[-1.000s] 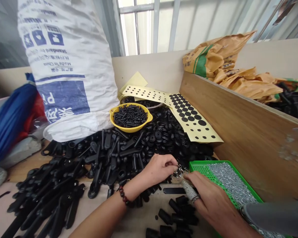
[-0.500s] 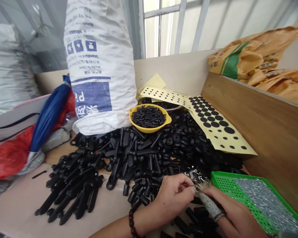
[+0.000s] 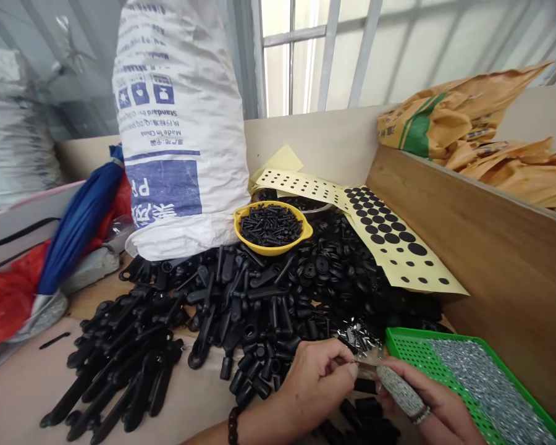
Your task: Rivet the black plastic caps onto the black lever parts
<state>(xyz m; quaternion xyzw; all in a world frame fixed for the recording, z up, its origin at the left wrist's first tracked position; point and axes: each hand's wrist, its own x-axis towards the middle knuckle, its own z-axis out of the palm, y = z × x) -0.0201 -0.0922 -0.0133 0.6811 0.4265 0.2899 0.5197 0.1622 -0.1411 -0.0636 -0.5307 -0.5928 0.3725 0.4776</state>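
Note:
My left hand (image 3: 317, 378) is closed in a pinch, thumb against forefinger, at the tip of a thin, narrow metallic-looking piece (image 3: 367, 366). What else it holds, if anything, is too small to tell. Opposite it, my right hand (image 3: 438, 395) is closed on the other end of that piece. A grey speckled sleeve (image 3: 402, 389) with a band at its base appears to cover the right thumb. Just beyond the fingers lies a heap of small shiny metal parts (image 3: 359, 335). Black plastic tubes (image 3: 352, 413) lie beneath both hands.
A green perforated tray (image 3: 412, 352) of silvery pins stands at right, beside a wooden board (image 3: 482, 241). Black lever-shaped parts (image 3: 139, 371) pile up at left. Behind are a yellow bowl (image 3: 273, 250) of black screw-like pieces, a white sack (image 3: 185, 123) and yellow sticker sheets (image 3: 380, 247).
The view has shifted slightly, so the surroundings sit a little lower and further left. Both hands stay close together, with the thin piece between them showing more plainly.

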